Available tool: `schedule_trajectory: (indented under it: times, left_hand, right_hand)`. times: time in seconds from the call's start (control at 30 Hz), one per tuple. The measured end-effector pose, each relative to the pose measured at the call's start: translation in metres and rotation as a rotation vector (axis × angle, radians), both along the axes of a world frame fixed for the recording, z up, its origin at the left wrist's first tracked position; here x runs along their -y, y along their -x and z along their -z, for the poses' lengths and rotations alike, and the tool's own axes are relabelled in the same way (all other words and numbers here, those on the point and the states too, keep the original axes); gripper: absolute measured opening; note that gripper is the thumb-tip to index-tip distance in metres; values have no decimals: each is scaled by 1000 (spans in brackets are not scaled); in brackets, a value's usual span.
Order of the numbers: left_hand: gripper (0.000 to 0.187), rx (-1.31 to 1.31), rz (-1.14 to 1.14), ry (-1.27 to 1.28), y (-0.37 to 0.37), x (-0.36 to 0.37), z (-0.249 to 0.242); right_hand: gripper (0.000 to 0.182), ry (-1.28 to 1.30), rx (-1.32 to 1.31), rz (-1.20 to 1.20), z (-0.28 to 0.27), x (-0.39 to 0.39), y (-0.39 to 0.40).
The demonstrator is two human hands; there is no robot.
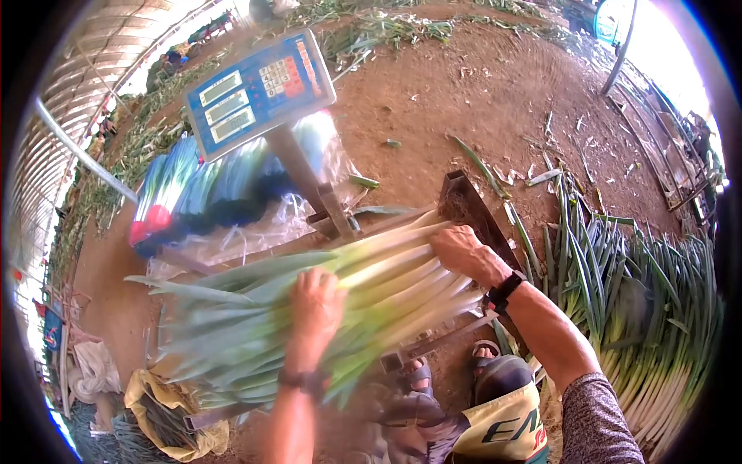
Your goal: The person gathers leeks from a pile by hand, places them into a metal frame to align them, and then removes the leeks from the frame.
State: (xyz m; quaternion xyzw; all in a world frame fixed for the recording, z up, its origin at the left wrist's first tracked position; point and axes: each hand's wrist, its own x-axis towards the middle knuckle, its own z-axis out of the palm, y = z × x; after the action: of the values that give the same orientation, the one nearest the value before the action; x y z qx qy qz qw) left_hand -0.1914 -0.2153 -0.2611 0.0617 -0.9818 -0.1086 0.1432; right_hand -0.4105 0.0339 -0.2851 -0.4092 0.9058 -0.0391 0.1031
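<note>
Two hands press on the leek bundle [309, 309] lying across the scale platform [464, 205]. Your left hand [315, 305] lies flat mid-bundle, your right hand [461, 251] curls over the white ends beside the platform's edge. Bare dirt ground [464, 100] lies open beyond; more leeks [641, 309] crowd your right.

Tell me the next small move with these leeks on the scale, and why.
Probably lift both hands clear so the scale can settle. The left hand presses mid-bundle on the leeks and the right hand grips the white ends, so their weight adds to the load. The bundle already lies across the platform.
</note>
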Motion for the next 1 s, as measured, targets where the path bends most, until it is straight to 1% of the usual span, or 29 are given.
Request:
schedule_trajectory:
  times: [0.07, 0.17, 0.27, 0.33, 0.37, 0.4, 0.47, 0.53, 0.57, 0.67, 0.7, 0.73, 0.8, 0.83, 0.97, 1.0]
  left_hand:
    - [28, 13, -20, -35, 3, 1, 1]
    - [27, 14, -27, -44, 2, 1, 1]
    - [27, -16, -19, -62, 3, 2, 2]
    - [27, -36, -17, -115, 5, 5, 4]
    - [28, -40, 2, -202, 6, 9, 4]
    - [30, -120, -3, -181, 7, 10, 6]
    - [36, -111, -43, -256, 13, 9, 4]
    - [38, -4, -37, -69, 18, 8, 0]
    - [40, 51, -37, 22, 21, 8, -2]
    - [42, 194, -84, 202, 26, 0, -14]
    - [42, 199, -63, 227, 27, 4, -14]
    - [42, 215, -58, 174, 27, 5, -15]
    - [42, 236, -50, 72, 28, 5, -17]
    - [42, 221, -50, 63, 27, 5, -18]
    - [43, 191, -80, -40, 28, 8, -18]
    - [44, 196, -93, -53, 28, 9, -19]
  right_hand:
    - [21, 18, 2, 28, -2, 7, -1]
    - [27, 543, -274, -77, 2, 23, -10]
    - [27, 461, -12, 21, 6, 28, -21]
    - [22, 517, -89, -51, 14, 23, -30]
    - [20, 539, -128, -88, 15, 18, -33]
    - [17, 559, -165, -121, 18, 13, -35]
    - [16, 567, -142, -95, 19, 11, -36]
    - [15, 566, -91, -84, 16, 13, -34]
    - [12, 509, -69, -38, 14, 18, -35]
    - [12, 401, 21, 15, -4, 26, -30]
    - [13, 453, -25, -21, 2, 29, -25]
    - [18, 418, -2, -13, 5, 31, -19]
    - [22, 538, -112, 32, 10, 42, -11]
    - [24, 569, -176, 55, 13, 48, -6]
    - [26, 367, -56, 29, 21, 49, 11]
    - [25, 254, -6, -37, 12, 47, 20]
